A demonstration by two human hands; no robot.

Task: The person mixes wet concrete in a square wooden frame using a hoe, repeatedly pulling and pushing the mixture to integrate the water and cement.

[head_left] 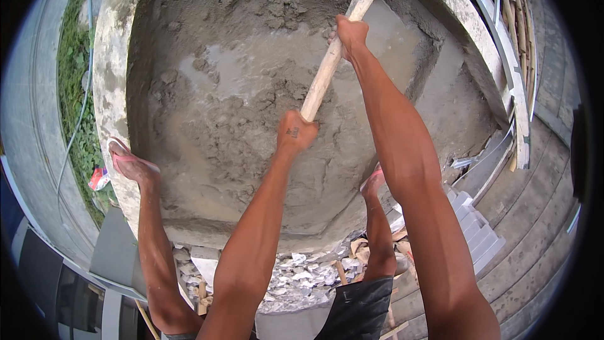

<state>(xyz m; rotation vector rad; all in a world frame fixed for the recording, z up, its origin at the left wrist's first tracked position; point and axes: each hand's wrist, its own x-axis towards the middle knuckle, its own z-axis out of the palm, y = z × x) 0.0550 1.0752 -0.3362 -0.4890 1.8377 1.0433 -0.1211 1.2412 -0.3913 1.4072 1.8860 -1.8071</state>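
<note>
My left hand is closed round the lower end of a long, pale wooden tool handle. Farther up, my right hand grips the same handle, which slants away to the upper right. Its far part is coated in grey mud, and the tool's head lies beyond the top edge of the picture, so its kind does not show. Below both hands spreads wet grey cement mortar, lumpy in places, with shallow water pooled on it. The mortar fills a walled trough with a pale, splashed rim.
My left foot, in a pink and white flip-flop, stands on the trough's left rim; my other foot is at the near right. Broken rubble lies on the near side. A hose and weeds run along the left. Poles lie at the far right.
</note>
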